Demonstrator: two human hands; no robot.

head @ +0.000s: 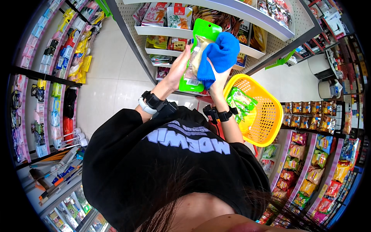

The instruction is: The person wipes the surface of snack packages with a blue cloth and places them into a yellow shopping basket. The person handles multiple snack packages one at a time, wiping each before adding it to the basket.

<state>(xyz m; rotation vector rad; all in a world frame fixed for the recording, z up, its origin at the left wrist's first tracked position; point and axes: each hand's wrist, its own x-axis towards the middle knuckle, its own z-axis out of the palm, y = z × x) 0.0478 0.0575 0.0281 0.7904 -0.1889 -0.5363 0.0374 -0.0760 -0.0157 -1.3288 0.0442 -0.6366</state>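
Note:
My left hand (180, 68) holds the left edge of a green snack pouch (193, 85) with a see-through window showing pale food. My right hand (219, 76) has a blue cloth (224, 52) bunched in it, lying against the pouch's right side. Part of the right hand's fingers is hidden under the cloth. Below and to the right of that hand stands a yellow perforated plastic basket (262, 119) with several green packets (241, 100) in it.
Ahead is a shelf unit whose white shelf edge (162, 30) fronts packaged snacks. Shelves of goods stand at the left, with mops and brushes below. Bagged chips (298, 150) fill the racks at the right, under hanging snack packets (314, 107).

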